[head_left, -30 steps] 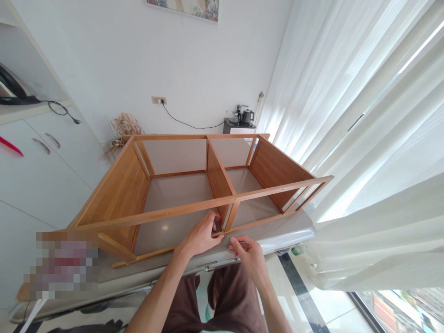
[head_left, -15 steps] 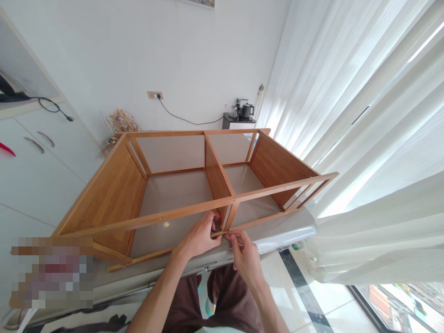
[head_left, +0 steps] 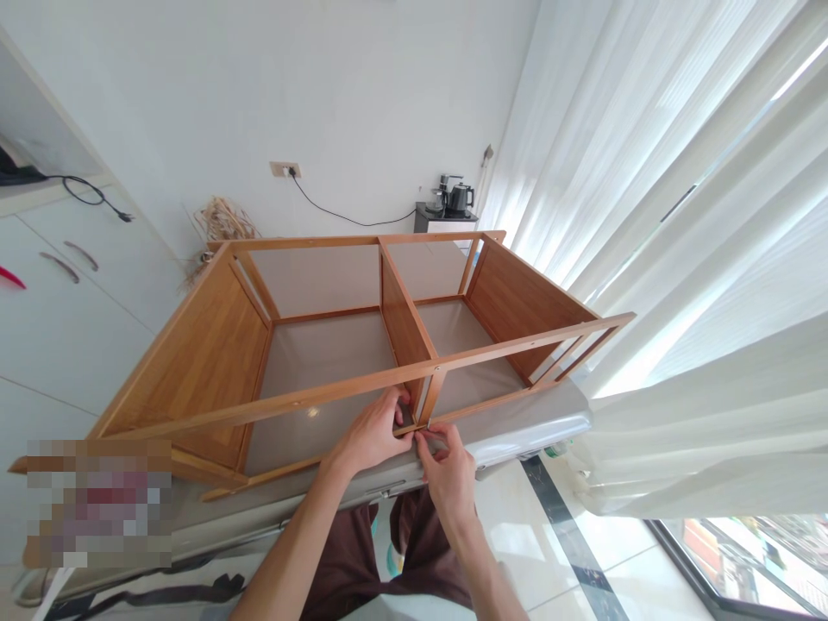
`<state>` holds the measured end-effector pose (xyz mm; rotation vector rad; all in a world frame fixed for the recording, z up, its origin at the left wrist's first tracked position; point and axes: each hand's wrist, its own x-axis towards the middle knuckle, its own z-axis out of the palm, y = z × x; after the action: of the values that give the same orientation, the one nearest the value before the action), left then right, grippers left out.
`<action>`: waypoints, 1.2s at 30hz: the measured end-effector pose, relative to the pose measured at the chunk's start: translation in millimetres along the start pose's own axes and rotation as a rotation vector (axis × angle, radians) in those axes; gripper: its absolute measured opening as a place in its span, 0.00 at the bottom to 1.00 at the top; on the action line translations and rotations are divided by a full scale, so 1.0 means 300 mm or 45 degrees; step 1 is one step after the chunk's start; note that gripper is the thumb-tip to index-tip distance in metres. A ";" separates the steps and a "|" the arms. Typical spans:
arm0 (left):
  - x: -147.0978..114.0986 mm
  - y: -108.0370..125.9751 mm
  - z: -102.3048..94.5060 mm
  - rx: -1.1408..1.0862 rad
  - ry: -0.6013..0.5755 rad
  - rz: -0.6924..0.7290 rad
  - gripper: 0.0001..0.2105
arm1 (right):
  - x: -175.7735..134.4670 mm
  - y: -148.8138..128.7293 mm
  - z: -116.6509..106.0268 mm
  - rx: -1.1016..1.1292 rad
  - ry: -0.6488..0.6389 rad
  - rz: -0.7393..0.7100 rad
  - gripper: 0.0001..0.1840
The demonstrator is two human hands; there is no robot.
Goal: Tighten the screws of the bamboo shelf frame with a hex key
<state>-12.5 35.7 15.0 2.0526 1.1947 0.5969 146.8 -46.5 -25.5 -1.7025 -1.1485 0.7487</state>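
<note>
A wooden shelf frame (head_left: 336,385) lies on its side across the table in front of me, with a middle divider panel (head_left: 406,310) splitting it into two bays. My left hand (head_left: 367,438) is closed around the frame's lower near rail, just left of the divider's foot, its thumb in front and its fingers inside. Right beside it, at the joint of the divider post and that rail, my right hand (head_left: 449,473) pinches with thumb and forefinger. A small metallic bit shows at these fingertips, too small to name.
The table's grey covered edge (head_left: 543,424) runs beneath the frame. White curtains (head_left: 679,362) hang at the right. Behind stand a kettle (head_left: 461,198) on a small cabinet and dried stalks (head_left: 223,220). White cupboards (head_left: 71,319) are at the left; a blurred patch (head_left: 103,504) covers the lower left.
My right hand has shifted slightly left, its thumb now closer to the left thumb at the joint. My left hand keeps its hold on the rail. The view has tilted slightly.
</note>
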 end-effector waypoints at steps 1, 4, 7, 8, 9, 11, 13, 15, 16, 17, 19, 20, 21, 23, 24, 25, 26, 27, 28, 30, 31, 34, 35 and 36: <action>0.000 0.000 -0.001 -0.002 -0.002 0.000 0.21 | -0.003 0.001 0.003 -0.012 0.017 -0.003 0.17; -0.002 0.000 0.000 -0.002 -0.008 -0.004 0.21 | -0.009 0.008 0.007 -0.030 0.021 -0.006 0.17; -0.002 -0.004 0.004 0.007 -0.005 -0.008 0.21 | -0.007 0.022 0.010 -0.023 0.026 -0.011 0.15; -0.001 -0.006 0.005 0.009 -0.003 -0.008 0.21 | -0.006 0.027 0.012 -0.019 0.034 -0.016 0.15; -0.001 -0.007 0.006 0.011 -0.001 -0.009 0.21 | -0.005 0.031 0.014 -0.012 0.043 -0.023 0.15; 0.000 -0.009 0.008 0.014 0.005 -0.009 0.22 | -0.004 0.037 0.016 0.012 0.055 -0.031 0.16; -0.001 -0.010 0.010 0.017 0.010 -0.008 0.22 | -0.004 0.038 0.014 0.054 0.039 -0.026 0.16; -0.002 -0.010 0.011 0.020 0.015 -0.009 0.22 | -0.005 0.035 0.007 0.097 0.013 -0.026 0.17; -0.003 -0.010 0.012 0.022 0.019 -0.009 0.21 | -0.007 0.034 0.002 0.106 0.005 -0.030 0.17; -0.004 -0.010 0.012 0.025 0.024 -0.006 0.21 | -0.008 0.034 -0.004 0.107 0.004 -0.037 0.18; -0.005 -0.009 0.012 0.032 0.026 0.001 0.21 | -0.014 0.038 -0.018 0.098 0.018 -0.055 0.19; -0.005 -0.008 0.011 0.035 0.024 0.004 0.21 | -0.018 0.042 -0.026 0.094 0.021 -0.068 0.19; -0.005 -0.008 0.012 0.038 0.020 0.004 0.21 | -0.022 0.046 -0.034 0.088 0.017 -0.085 0.20; -0.005 -0.007 0.012 0.042 0.011 0.001 0.21 | -0.030 0.054 -0.050 0.068 0.002 -0.131 0.20; -0.006 -0.007 0.013 0.045 0.011 0.000 0.21 | -0.033 0.057 -0.057 0.057 -0.010 -0.155 0.19; -0.006 -0.007 0.013 0.050 0.015 0.000 0.21 | -0.034 0.059 -0.063 0.055 -0.024 -0.175 0.18; -0.006 -0.007 0.013 0.054 0.020 0.001 0.21 | -0.035 0.061 -0.068 0.062 -0.037 -0.189 0.17; -0.006 -0.006 0.013 0.058 0.024 0.002 0.21 | -0.034 0.061 -0.072 0.067 -0.048 -0.203 0.17; -0.006 -0.005 0.011 0.061 0.027 0.001 0.21 | -0.032 0.061 -0.075 0.065 -0.060 -0.219 0.16; -0.005 -0.003 0.007 0.064 0.022 -0.008 0.21 | -0.023 0.057 -0.081 0.032 -0.081 -0.257 0.14; -0.004 -0.002 0.005 0.067 0.016 -0.016 0.21 | -0.018 0.054 -0.084 0.003 -0.089 -0.280 0.13; -0.005 0.003 0.004 0.102 0.003 -0.046 0.21 | -0.002 0.041 -0.098 -0.066 -0.129 -0.352 0.10; -0.005 0.004 0.006 0.116 0.001 -0.056 0.20 | 0.002 0.037 -0.104 -0.084 -0.147 -0.378 0.09; -0.006 0.005 0.010 0.124 0.003 -0.067 0.20 | 0.007 0.034 -0.111 -0.099 -0.167 -0.405 0.09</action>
<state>-10.5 32.6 14.0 2.0943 1.2984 0.5254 179.5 -57.8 -21.8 -1.4998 -1.5139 0.6294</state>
